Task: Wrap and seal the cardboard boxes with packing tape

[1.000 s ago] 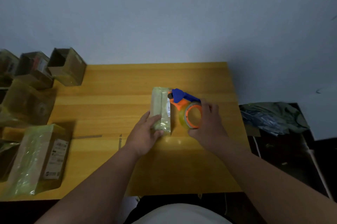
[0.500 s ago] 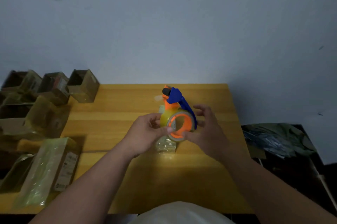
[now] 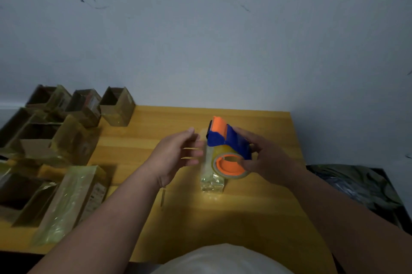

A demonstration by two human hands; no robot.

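Observation:
A small box wrapped in clear tape [image 3: 211, 181] lies on the yellow wooden table [image 3: 245, 218], its long side running away from me. Above it my right hand [image 3: 265, 160] grips an orange and blue tape dispenser [image 3: 227, 151] with a roll of clear tape, lifted off the table. My left hand [image 3: 178, 153] hovers just left of the dispenser with fingers spread and straight, holding nothing. The dispenser hides the box's far half.
Several open cardboard boxes [image 3: 66, 117] crowd the table's left side. A long tape-wrapped box with a label [image 3: 73, 200] lies at the front left. Dark crumpled bags [image 3: 356, 186] lie on the floor to the right. A wall stands behind the table.
My right hand has lifted the dispenser from beside the box to above it. My left hand let go of the box, touched the roll, then drew back to the left and opened.

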